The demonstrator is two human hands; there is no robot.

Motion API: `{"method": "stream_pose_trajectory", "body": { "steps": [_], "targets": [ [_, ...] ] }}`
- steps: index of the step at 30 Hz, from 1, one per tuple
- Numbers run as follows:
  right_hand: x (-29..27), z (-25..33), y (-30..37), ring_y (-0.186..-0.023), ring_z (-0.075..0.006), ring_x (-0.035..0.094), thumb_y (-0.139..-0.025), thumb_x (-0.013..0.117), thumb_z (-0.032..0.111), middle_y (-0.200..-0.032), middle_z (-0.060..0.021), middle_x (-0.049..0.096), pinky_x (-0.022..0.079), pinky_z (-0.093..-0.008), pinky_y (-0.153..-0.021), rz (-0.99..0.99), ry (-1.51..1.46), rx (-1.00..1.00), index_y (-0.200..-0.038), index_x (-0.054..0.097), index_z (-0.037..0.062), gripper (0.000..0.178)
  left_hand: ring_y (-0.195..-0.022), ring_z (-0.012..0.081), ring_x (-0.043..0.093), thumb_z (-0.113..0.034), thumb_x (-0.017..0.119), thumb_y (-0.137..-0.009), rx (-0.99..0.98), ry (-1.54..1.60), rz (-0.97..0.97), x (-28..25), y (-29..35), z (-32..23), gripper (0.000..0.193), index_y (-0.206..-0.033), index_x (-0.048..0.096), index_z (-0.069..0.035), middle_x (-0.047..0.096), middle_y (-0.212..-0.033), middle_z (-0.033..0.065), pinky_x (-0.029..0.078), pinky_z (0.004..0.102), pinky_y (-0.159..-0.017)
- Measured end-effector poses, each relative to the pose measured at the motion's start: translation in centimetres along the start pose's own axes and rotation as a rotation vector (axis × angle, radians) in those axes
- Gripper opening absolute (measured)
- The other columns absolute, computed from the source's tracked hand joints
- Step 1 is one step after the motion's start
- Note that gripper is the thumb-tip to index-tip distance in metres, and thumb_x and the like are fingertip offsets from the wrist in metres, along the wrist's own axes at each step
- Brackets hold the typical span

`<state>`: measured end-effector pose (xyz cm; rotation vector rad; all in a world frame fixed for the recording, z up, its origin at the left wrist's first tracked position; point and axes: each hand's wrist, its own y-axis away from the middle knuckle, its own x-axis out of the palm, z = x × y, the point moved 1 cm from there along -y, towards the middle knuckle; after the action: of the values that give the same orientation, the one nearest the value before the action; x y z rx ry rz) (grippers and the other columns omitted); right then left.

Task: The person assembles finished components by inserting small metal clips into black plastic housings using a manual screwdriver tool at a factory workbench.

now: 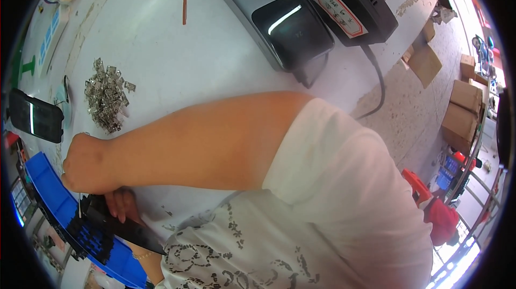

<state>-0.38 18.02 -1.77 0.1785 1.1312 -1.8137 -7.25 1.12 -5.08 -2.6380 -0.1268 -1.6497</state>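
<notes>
My right arm reaches across the view to the left. My right hand [88, 166] is closed, its back toward me, above the rim of a blue bin; its fingertips and whatever they grip are hidden. A thin light pin-like end [80, 206] shows just under it. Below it, my left hand [122, 204] has its fingers curled at the edge of a long, flat black piece [131, 231], which covers much of that hand. A bracelet [142, 255] circles the left wrist. Several black parts [91, 238] lie in the blue bin [45, 171].
A pile of small metal pieces [109, 98] lies on the white table [161, 63]. Beside it, a black phone [36, 117] stands on a holder. A grey machine [258, 15] and a black box with a cable [352, 7] occupy the far side. Cardboard boxes [462, 109] stand at right.
</notes>
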Motion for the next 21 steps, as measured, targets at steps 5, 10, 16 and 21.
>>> {"method": "stream_pose_trajectory", "body": {
  "steps": [5,10,16,21],
  "targets": [
    [-0.1,-0.2,0.0,-0.072,-0.0285,0.066,-0.073,0.054,0.014,-0.078,-0.0122,0.064,0.048,-0.0407,-0.052,0.004,-0.027,-0.008,-0.080,0.059,0.0035,0.013,-0.045,0.0176,0.048,-0.021,0.035,-0.096,0.095,-0.097,-0.143,1.5,-0.1,0.3,0.027,-0.081,0.044,-0.001,0.045,-0.059,0.0082,0.031,0.0286,-0.050],
    [-0.8,-0.5,0.1,-0.074,-0.0297,0.065,-0.074,0.055,0.017,-0.081,-0.0120,0.064,0.049,-0.0416,-0.055,0.035,-0.030,0.079,-0.087,0.057,0.0035,0.019,-0.043,0.0147,0.042,-0.021,0.041,-0.095,0.087,-0.169,-0.199,3.0,-0.9,0.9,0.023,-0.102,0.043,0.001,0.043,-0.062,0.0044,0.033,0.0280,-0.051],
    [-1.6,-0.9,-0.6,-0.078,-0.0337,0.064,-0.074,0.060,0.017,-0.082,-0.0134,0.063,0.050,-0.0435,-0.066,-0.025,-0.182,0.266,-0.094,0.054,0.0047,0.025,-0.053,0.0102,0.041,-0.023,0.057,-0.087,0.216,-0.386,-0.302,3.3,1.7,0.6,0.071,-0.145,0.017,-0.013,0.042,-0.072,-0.0001,0.033,0.0263,-0.055],
    [-2.9,-1.6,0.1,-0.065,-0.0233,0.058,-0.084,0.056,0.013,-0.073,-0.0102,0.059,0.046,-0.0360,-0.060,-0.242,-0.373,0.310,-0.091,0.053,0.0082,0.010,-0.111,0.0294,0.053,-0.013,0.053,-0.087,0.221,-0.230,-0.456,3.2,2.8,1.4,0.057,-0.139,0.031,-0.008,0.047,-0.128,0.0139,0.043,0.0423,-0.096]
  ]
}}
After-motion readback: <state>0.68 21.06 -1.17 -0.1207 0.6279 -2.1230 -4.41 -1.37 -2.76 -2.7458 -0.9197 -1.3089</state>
